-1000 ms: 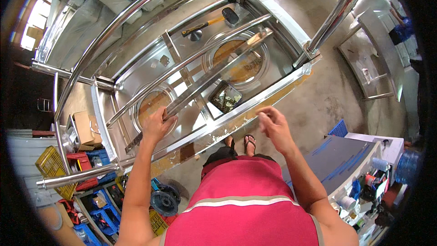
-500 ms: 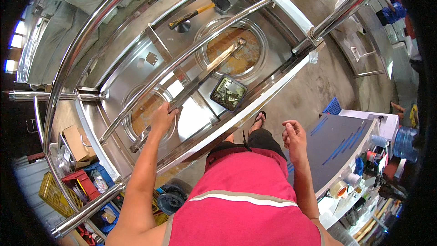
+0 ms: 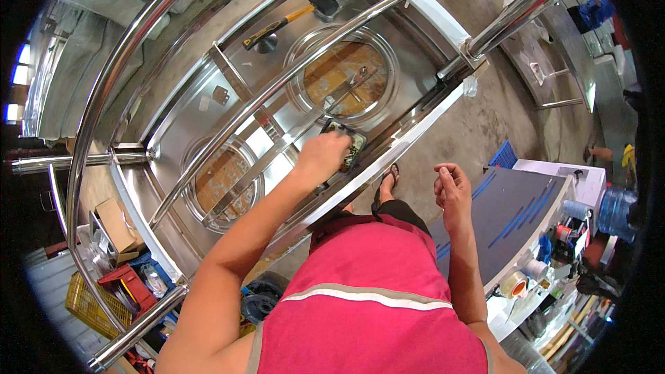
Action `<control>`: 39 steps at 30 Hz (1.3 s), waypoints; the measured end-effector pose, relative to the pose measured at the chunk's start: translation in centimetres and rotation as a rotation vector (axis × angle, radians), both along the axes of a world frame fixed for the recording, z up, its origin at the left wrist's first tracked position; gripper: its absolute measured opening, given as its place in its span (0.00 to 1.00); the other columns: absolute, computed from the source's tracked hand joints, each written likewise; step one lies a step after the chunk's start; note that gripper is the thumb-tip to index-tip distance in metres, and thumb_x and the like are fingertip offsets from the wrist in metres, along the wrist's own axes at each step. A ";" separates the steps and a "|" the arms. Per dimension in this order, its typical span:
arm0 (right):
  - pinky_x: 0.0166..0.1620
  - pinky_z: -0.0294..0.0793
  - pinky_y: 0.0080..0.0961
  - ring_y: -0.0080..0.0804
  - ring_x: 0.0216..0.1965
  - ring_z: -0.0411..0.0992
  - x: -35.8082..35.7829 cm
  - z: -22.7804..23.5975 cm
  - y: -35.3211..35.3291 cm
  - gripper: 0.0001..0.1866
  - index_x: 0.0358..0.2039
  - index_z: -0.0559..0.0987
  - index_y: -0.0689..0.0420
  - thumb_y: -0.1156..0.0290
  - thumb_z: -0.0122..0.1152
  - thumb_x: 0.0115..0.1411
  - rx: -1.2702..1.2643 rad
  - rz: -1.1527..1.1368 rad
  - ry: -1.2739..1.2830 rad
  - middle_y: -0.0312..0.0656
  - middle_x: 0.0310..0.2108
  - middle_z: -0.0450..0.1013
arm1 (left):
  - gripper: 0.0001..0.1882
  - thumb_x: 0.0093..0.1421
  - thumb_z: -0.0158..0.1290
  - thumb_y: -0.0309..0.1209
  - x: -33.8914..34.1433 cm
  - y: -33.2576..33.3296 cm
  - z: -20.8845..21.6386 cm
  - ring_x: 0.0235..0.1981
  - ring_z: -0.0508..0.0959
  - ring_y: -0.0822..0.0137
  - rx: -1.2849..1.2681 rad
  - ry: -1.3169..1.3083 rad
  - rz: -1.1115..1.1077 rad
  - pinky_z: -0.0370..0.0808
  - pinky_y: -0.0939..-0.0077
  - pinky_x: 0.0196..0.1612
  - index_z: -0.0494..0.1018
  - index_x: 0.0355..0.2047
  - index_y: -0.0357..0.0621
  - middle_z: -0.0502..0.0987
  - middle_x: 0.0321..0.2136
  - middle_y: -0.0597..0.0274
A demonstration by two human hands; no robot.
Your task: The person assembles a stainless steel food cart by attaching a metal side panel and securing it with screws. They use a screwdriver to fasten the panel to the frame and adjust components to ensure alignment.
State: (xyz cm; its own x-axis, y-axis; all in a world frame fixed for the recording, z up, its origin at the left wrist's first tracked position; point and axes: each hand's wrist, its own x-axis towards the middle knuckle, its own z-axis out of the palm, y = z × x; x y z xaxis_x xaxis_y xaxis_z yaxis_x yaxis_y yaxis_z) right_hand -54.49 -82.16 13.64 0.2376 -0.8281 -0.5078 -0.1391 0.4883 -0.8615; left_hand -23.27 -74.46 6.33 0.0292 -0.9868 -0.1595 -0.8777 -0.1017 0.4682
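My left hand [image 3: 323,156] is over a small black tray [image 3: 361,144] of loose metal pieces that look like bolts. Its fingers dip toward the contents, and the hand hides much of the tray and its own fingertips. Beside it, a long flat metal bar [image 3: 244,181] lies slantwise across a steel panel [image 3: 239,125] with two round openings. A shorter metal piece with a round end [image 3: 359,76] shows near the bar's far end. To the right, my right hand [image 3: 453,192] is raised with curled fingers pressed together; whether something small is inside I cannot make out.
A black-headed mallet [image 3: 280,26] rests on the panel's far part. Shiny tubes [image 3: 277,97] cross above the panel and frame it. At right stands a dark-topped table [image 3: 516,211] with tape rolls [image 3: 514,284]. Crates [image 3: 93,303] and a cardboard box [image 3: 118,225] sit at lower left.
My left hand has let go of the metal bar and moved right to the black tray. The bar now lies lower, across the panel. My right hand has stayed nearly in place.
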 end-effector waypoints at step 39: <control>0.35 0.69 0.17 0.16 0.31 0.70 4.1 0.8 1.0 0.17 0.54 0.77 0.62 0.65 0.62 0.71 -0.055 -0.047 -0.498 0.35 0.39 0.77 | 0.34 0.63 0.63 0.23 -10.0 -3.1 10.0 0.50 0.80 0.66 -0.009 1.188 0.219 0.79 0.72 0.52 0.61 0.67 0.33 0.78 0.52 0.50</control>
State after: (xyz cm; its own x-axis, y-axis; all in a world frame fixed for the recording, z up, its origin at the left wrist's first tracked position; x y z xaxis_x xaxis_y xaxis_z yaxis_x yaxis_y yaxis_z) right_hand -50.43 -81.18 14.42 0.4019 -0.8660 -0.2975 0.3164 0.4362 -0.8424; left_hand -33.23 -77.53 16.37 0.0357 -0.9804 -0.1938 0.1362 -0.1874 0.9728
